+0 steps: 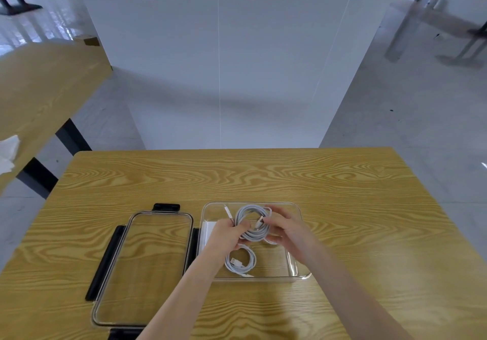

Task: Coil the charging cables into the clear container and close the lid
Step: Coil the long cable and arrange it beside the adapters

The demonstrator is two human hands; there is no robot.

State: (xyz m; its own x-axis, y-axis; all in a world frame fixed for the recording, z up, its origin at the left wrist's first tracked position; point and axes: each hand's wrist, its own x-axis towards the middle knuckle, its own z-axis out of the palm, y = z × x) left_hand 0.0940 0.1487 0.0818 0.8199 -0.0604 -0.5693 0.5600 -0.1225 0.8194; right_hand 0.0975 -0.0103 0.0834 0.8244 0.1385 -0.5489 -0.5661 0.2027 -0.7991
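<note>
A clear rectangular container point(296, 268) stands on the wooden table point(263, 176). Over it, both hands hold a white cable coiled into a ring point(253, 234). My left hand point(226, 234) grips the ring's left side, with one connector end sticking up past its fingers. My right hand point(287, 227) holds the ring's right side with curled fingers. A second, smaller coiled white cable point(241, 262) lies on the container's floor near the front. A flat white item point(207, 234) lies at the container's left end. The clear lid point(155, 268) with black latches lies flat to the left of the container.
A white partition point(224, 62) stands behind the table's far edge. Another wooden table point(39, 89) runs along the left, with white paper point(8, 150) on it. Grey floor lies to the right.
</note>
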